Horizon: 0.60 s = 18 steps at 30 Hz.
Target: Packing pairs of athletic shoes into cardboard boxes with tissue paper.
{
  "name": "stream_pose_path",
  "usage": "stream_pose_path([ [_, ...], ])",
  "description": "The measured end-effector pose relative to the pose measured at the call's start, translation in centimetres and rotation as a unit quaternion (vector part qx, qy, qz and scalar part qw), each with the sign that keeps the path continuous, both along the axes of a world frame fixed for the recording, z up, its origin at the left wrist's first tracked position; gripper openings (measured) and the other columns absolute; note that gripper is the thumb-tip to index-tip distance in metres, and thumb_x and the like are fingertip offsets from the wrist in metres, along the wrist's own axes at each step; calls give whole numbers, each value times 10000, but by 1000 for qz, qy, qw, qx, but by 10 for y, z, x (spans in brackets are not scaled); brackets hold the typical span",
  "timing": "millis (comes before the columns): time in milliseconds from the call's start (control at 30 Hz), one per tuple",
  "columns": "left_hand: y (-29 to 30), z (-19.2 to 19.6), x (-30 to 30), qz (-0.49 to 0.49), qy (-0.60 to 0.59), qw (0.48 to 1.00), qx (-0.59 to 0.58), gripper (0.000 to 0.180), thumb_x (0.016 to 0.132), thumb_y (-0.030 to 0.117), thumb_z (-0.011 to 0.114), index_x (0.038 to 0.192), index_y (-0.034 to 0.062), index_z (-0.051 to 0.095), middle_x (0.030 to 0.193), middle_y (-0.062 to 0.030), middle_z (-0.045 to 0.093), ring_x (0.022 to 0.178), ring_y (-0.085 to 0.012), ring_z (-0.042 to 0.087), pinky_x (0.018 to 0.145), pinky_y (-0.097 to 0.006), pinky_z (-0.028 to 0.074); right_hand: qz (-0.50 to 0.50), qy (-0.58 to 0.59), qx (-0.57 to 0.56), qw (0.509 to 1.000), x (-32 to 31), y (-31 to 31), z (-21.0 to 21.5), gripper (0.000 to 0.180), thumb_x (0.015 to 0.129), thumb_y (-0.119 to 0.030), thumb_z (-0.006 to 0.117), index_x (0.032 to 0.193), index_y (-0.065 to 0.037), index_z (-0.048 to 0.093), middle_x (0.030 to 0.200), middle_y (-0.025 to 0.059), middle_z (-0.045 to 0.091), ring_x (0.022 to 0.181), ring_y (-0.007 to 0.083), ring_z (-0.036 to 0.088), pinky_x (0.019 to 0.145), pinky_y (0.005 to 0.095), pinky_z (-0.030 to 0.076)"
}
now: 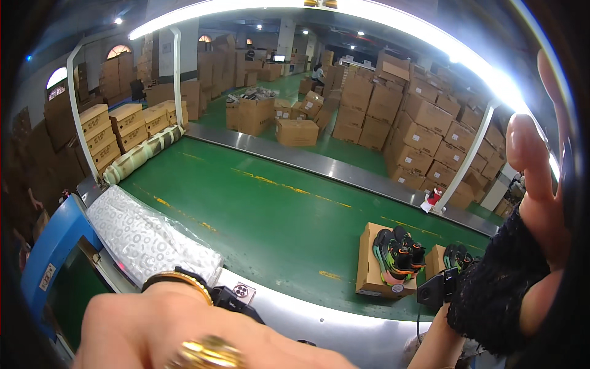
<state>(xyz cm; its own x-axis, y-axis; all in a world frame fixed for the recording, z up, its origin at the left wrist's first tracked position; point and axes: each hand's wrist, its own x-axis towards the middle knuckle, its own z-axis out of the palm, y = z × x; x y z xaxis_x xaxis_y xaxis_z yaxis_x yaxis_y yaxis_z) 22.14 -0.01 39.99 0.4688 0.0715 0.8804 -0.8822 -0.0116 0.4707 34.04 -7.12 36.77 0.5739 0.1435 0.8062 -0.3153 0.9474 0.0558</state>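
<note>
Green conveyor belt [264, 203] taken as landmark. An open shoe box [373, 261] bearing a pair of multicoloured sports shoes [398, 253] is seen on the belt's near right part, its long axis running across the belt toward the viewer. The right hand [538, 184], raised at the belt's right end with fingers extended and holding nothing, lies nearer the box, which sits to its lower left. The left hand [184, 332], ringed and bangled, is seen at the belt's near edge, well apart; its fingers seem curled, though the grip cannot be told

Open shoebox [371, 261] holding colourful sneakers [398, 253] on green belt [258, 203].
</note>
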Motion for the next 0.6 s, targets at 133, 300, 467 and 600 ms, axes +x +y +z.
stream_pose_path([
  [133,9,3,16,-247,29,967,-56,199,841,160,443,808,0,556,852,-135,540,849,-213,525,758,-348,432,1,10,2,1000,-3,3,-4,149,748,-36,524,884,9,562,1015,103,547,951,2,425,747,104,352],
  [300,-4,8,32,-435,79,888,-125,219,829,170,457,822,-25,558,912,-168,534,893,-228,521,780,-352,429,7,22,6,1000,-10,-10,-3,130,749,-16,517,858,21,579,995,96,566,932,-20,439,733,76,360],
  [467,4,-6,48,-556,134,791,-215,247,816,180,471,837,-50,560,971,-201,528,938,-243,517,802,-355,427,17,31,-23,999,-16,-13,-6,121,751,4,510,831,32,596,975,89,586,914,-41,452,718,48,367],
  [600,-3,-11,49,-612,152,730,-264,273,806,188,483,849,-70,561,1019,-227,523,974,-255,514,819,-358,424,3,52,86,995,-14,-17,-42,144,768,27,467,805,31,606,855,71,586,852,-35,477,697,33,367],
])
